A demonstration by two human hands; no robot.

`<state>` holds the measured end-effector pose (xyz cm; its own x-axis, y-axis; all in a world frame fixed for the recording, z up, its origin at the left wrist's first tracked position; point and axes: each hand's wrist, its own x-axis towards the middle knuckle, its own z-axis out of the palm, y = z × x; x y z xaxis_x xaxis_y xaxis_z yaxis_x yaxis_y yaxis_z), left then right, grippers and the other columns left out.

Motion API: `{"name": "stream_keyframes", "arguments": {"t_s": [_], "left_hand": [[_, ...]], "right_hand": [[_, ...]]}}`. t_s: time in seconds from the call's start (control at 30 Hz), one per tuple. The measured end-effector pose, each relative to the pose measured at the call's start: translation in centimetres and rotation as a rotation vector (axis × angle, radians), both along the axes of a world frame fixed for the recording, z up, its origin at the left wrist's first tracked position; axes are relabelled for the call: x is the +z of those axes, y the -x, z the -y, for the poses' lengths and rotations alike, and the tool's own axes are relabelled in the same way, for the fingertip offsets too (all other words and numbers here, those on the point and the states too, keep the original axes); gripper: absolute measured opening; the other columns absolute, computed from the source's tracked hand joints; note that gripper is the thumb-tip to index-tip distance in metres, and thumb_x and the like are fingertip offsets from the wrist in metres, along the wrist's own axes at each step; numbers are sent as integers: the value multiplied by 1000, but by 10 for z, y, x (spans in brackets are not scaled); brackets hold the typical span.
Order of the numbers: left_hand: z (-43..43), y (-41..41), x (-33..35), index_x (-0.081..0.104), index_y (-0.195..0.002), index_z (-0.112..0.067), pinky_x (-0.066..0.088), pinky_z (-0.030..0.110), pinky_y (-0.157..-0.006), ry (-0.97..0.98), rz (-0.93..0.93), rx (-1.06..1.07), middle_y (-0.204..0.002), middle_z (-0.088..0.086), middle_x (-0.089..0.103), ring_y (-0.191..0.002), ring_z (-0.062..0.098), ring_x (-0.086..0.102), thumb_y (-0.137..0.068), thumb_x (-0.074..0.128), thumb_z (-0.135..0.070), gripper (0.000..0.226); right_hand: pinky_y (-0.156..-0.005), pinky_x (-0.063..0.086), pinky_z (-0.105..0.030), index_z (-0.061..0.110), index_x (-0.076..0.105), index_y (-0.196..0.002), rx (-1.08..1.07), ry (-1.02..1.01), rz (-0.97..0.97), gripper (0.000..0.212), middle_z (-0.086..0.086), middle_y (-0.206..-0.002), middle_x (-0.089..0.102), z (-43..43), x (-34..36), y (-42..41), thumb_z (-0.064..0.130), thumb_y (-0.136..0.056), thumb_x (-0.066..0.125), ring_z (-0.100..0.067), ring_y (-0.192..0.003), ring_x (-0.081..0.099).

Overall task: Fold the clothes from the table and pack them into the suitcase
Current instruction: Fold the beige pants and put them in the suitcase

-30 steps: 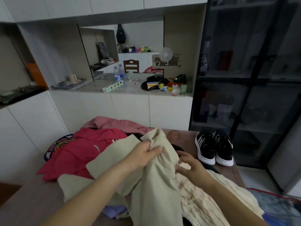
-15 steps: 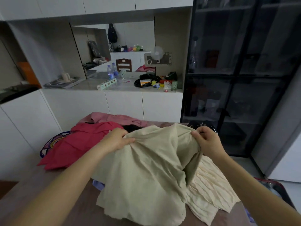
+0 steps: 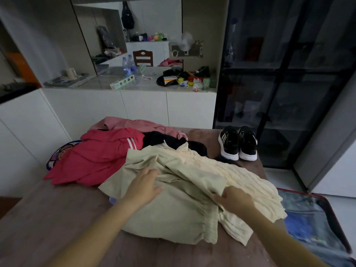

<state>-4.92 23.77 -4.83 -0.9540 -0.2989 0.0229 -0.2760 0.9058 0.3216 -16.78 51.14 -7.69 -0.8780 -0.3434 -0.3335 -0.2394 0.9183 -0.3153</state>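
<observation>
A beige garment [image 3: 173, 205] lies spread on the brown table [image 3: 48, 218], partly over a cream pleated garment [image 3: 246, 182]. My left hand [image 3: 146, 185] rests flat on the beige cloth, fingers reaching into a fold. My right hand [image 3: 233, 199] pinches a fold of the same cloth near its right side. Behind them lie a red garment [image 3: 96, 157], a pink garment [image 3: 134, 124] and a black garment [image 3: 159, 138]. The open suitcase [image 3: 327, 201], red-rimmed with blue things inside, sits low at the right of the table.
A pair of black-and-white shoes [image 3: 238, 143] stands on the table's far right corner. A patterned purple item [image 3: 57, 153] pokes out left of the red garment. White cabinets with a cluttered counter [image 3: 146, 83] stand behind, and a dark glass cabinet [image 3: 285, 83] at right.
Both hands held the beige garment up off the pile; now it is laid down on the table and the hands have dropped onto it. The view tilted downward.
</observation>
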Motion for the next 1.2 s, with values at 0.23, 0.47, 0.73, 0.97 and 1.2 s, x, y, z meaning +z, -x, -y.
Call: {"name": "stream_keyframes", "arguments": {"t_s": [0.23, 0.47, 0.73, 0.97, 1.2], "left_hand": [[-103, -20, -55, 7, -148, -28, 23, 37, -113, 107, 338, -427, -152, 2, 19, -139, 23, 21, -66, 73, -54, 108], [-80, -10, -28, 58, -114, -28, 46, 13, -80, -606, -102, -19, -105, -9, 67, -103, 13, 62, -84, 68, -27, 31], [-20, -13, 51, 72, -94, -16, 53, 26, -78, -1318, 5, 60, -98, 6, 74, -92, 18, 70, -87, 62, -8, 15], [-10, -28, 85, 67, -111, -11, 49, 41, -95, -1491, 12, -34, -112, 12, 69, -106, 27, 65, -95, 48, -28, 30], [-39, -45, 86, 56, -127, -5, 46, 36, -101, -1551, 142, -252, -126, 15, 61, -118, 26, 57, -96, 41, -35, 45]], "right_hand": [[-44, 41, -16, 11, 55, -76, -215, 369, 333, 28, -2, -71, 56, 28, -60, -61, 32, -79, 74, -9, -57, 51], [-82, 52, -42, 11, 74, -85, -462, 1015, 380, 16, -11, -87, 73, 29, -11, -64, 23, -88, 64, -26, -84, 68], [-67, 45, -23, 27, 65, -86, -224, 839, -101, 7, 9, -81, 66, 44, 26, -70, 34, -85, 67, -5, -77, 59], [-88, 50, -25, 33, 51, -109, -129, 914, 47, 75, 18, -104, 61, 87, 50, -107, 82, -53, 65, 5, -97, 58], [-109, 34, -37, 28, -1, -150, -179, 827, -127, 132, 10, -151, 20, 109, 54, -168, 69, -50, 74, -8, -138, 24]]}}
